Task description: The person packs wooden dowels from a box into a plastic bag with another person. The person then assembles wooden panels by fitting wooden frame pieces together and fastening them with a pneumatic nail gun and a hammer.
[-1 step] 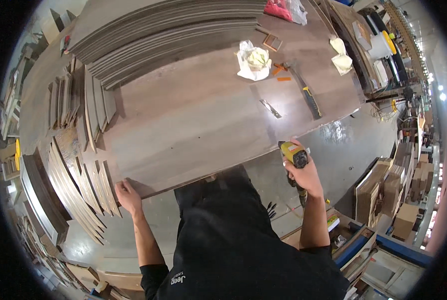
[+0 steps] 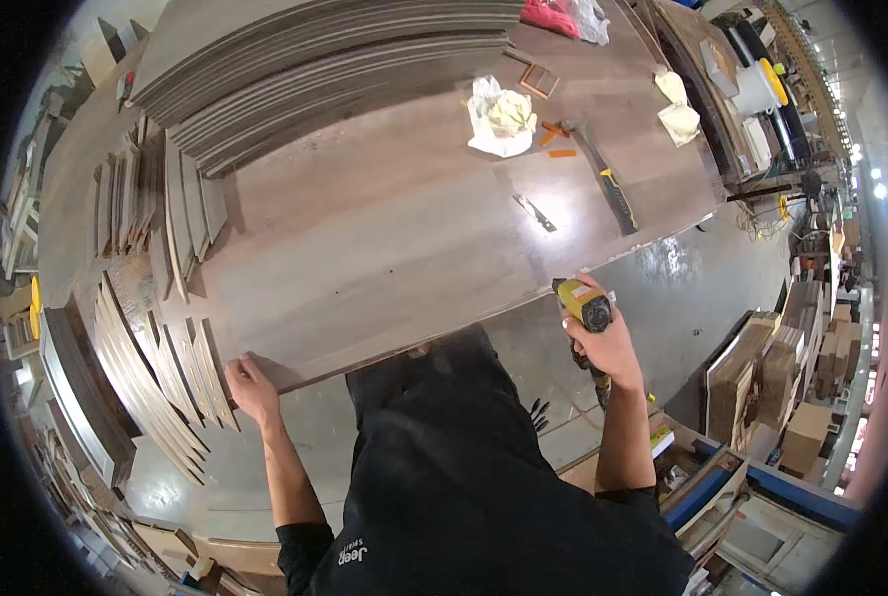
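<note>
My right hand [image 2: 608, 348] grips a yellow and black cordless drill [image 2: 585, 304], its front end at the workbench's front edge, by the right front corner of a grey-brown wooden panel [image 2: 365, 273]. At the panel's left front corner, my left hand [image 2: 253, 389] has its fingers curled over the edge. Two small dark dots mark the panel's face. Beyond the drill lies a narrow metal strip [image 2: 534, 212]. A hammer [image 2: 615, 197] with a black and yellow handle lies to its right. The drill's tip is hidden.
Stacked grey panels [image 2: 345, 84] fill the bench's back left. Narrow strips [image 2: 146, 377] jut out beside my left hand. An open white bag [image 2: 501, 117], orange pieces [image 2: 561, 154] and a small wooden frame [image 2: 539, 81] lie farther back. A blue-edged cart [image 2: 707, 487] stands behind my right arm.
The view shifts very slightly, and the bench and panel appear a few pixels to the left. Both hands keep their holds.
</note>
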`<control>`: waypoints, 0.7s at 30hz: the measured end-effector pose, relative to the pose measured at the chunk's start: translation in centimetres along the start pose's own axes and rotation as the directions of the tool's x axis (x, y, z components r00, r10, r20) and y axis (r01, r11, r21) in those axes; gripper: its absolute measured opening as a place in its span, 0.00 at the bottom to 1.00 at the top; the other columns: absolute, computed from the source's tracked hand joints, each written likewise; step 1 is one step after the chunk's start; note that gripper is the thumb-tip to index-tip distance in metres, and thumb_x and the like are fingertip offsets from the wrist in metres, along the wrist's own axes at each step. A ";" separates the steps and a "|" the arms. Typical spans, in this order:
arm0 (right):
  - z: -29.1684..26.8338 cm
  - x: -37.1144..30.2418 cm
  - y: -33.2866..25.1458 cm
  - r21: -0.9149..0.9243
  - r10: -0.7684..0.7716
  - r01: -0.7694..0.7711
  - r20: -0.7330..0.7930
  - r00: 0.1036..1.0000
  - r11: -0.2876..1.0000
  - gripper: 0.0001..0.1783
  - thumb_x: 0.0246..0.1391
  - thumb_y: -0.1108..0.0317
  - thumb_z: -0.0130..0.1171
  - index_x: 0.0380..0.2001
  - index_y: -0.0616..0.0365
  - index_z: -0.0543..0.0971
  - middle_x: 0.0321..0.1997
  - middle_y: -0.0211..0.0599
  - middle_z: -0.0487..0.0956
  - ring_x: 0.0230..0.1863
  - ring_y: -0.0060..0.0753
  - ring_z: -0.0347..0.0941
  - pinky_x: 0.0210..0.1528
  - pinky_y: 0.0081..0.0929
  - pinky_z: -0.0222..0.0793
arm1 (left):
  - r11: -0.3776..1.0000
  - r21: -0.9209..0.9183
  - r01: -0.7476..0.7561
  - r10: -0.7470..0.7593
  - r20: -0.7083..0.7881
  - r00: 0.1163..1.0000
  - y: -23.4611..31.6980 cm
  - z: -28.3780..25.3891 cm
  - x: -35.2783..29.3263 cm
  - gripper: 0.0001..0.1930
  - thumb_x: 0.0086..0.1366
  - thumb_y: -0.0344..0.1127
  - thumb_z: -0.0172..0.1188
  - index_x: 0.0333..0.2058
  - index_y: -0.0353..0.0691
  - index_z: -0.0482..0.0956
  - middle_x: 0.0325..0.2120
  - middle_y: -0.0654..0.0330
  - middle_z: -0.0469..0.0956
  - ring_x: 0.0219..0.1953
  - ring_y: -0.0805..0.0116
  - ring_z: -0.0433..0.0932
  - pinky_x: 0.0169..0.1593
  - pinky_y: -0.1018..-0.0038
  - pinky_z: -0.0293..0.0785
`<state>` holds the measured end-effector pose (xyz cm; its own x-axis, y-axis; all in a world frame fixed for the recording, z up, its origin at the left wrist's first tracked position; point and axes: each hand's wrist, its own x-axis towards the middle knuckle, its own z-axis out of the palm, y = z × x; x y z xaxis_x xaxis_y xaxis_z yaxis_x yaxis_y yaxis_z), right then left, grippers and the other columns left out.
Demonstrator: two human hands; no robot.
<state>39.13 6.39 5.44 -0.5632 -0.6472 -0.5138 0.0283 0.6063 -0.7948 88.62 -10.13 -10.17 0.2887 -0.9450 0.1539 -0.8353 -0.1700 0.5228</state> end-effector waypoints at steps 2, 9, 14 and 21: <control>-0.8 1.0 1.0 0.017 -0.004 0.003 0.019 1.000 1.000 0.36 0.50 0.75 0.63 0.65 0.51 0.70 0.32 0.27 0.78 0.20 0.16 0.68 0.24 0.19 0.66 | 0.999 0.036 0.002 -0.001 -0.032 0.999 -0.1 0.6 0.2 0.14 0.74 0.39 0.51 0.34 0.33 0.74 0.28 0.49 0.74 0.31 0.48 0.73 0.38 0.58 0.68; -3.1 8.8 0.7 -0.357 -0.249 0.206 -0.079 0.965 0.911 0.40 0.48 0.70 0.66 0.66 0.53 0.68 0.43 0.43 0.80 0.30 0.30 0.78 0.33 0.28 0.75 | 0.997 0.066 0.042 -0.037 -0.072 0.997 0.0 0.8 0.0 0.12 0.72 0.39 0.53 0.34 0.34 0.74 0.29 0.48 0.75 0.33 0.46 0.75 0.39 0.57 0.70; -0.7 15.5 -2.1 -0.784 -0.320 0.106 -0.122 0.939 0.611 0.45 0.49 0.52 0.65 0.70 0.51 0.62 0.68 0.57 0.62 0.63 0.62 0.65 0.65 0.46 0.64 | 0.996 0.084 0.004 -0.013 0.104 0.995 0.0 0.8 0.8 0.10 0.71 0.37 0.52 0.41 0.36 0.76 0.36 0.47 0.76 0.41 0.45 0.75 0.45 0.56 0.70; 9.8 16.5 -1.5 -0.765 -0.473 0.360 0.083 0.877 0.535 0.40 0.53 0.51 0.62 0.68 0.49 0.65 0.66 0.46 0.69 0.68 0.60 0.60 0.68 0.53 0.60 | 0.992 -0.070 0.107 -0.089 0.223 0.971 4.0 0.4 6.4 0.18 0.64 0.41 0.58 0.34 0.27 0.79 0.29 0.40 0.79 0.36 0.40 0.78 0.44 0.56 0.72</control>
<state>37.85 -9.72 -5.06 -0.4389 -0.8927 -0.1020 -0.8192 0.4441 -0.3629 86.91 -17.00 -7.39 0.2502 -0.9645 -0.0843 -0.7645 -0.2503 0.5941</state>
